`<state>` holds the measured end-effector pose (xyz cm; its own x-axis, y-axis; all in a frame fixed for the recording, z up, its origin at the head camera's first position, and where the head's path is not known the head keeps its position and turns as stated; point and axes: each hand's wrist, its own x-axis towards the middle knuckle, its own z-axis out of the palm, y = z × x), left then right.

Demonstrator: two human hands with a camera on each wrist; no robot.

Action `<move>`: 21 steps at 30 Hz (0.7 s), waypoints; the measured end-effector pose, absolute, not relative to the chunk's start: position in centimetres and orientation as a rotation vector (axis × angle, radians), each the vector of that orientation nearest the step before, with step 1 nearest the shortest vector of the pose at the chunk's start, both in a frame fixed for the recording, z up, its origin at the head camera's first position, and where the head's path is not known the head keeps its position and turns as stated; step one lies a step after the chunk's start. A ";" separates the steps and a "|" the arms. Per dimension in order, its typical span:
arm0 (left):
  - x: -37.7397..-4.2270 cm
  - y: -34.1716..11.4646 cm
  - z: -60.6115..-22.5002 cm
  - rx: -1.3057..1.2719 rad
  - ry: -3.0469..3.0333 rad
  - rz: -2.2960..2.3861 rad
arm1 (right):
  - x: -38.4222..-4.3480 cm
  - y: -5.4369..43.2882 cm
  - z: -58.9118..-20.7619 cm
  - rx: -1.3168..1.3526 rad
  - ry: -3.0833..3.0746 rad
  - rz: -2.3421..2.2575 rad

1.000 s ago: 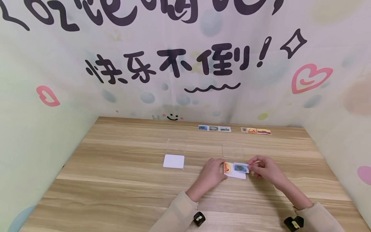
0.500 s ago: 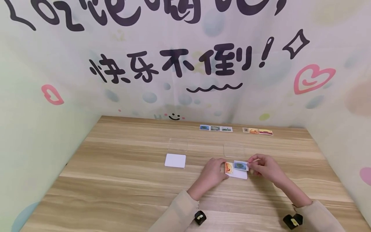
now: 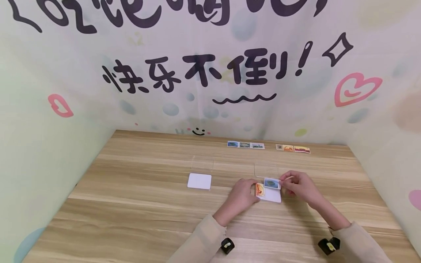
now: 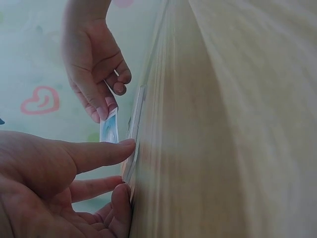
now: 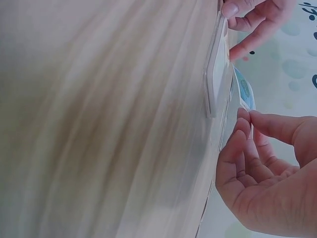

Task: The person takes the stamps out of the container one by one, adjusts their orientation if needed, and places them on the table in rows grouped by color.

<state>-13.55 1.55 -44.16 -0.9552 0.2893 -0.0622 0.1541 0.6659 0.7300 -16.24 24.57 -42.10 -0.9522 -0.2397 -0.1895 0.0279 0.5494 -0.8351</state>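
On the counter (image 3: 131,208), leftmost, lies a white card (image 3: 199,181); at its 12 o'clock is a clear plate (image 3: 202,163). Next, the left hand (image 3: 241,199) grips the left end of a second card (image 3: 272,195) between thumb and forefinger. A row of three stamps (image 3: 245,145) lies toward this hand's 12 o'clock. An orange stamp (image 3: 260,189) covers that card's left end. At its 2 o'clock, a blue stamp (image 3: 271,183) is over the card's far edge; I cannot tell if they touch. The right hand (image 3: 302,188), at 3 o'clock from the blue stamp, pinches its right end with thumb and fingertips nearly closed.
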 end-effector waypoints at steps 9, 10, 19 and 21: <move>-13.6 1.5 -44.1 0.364 2.700 1.167 | -16.9 24.3 -42.1 -0.178 2.518 -1.350; -13.6 1.5 -44.1 0.363 2.701 1.167 | -17.0 24.3 -42.1 -0.183 2.523 -1.349; -13.5 1.5 -44.0 0.359 2.716 1.153 | -17.7 23.7 -41.9 -0.203 2.543 -1.368; -13.5 1.6 -43.9 0.358 2.719 1.150 | -17.9 23.5 -41.8 -0.193 2.546 -1.360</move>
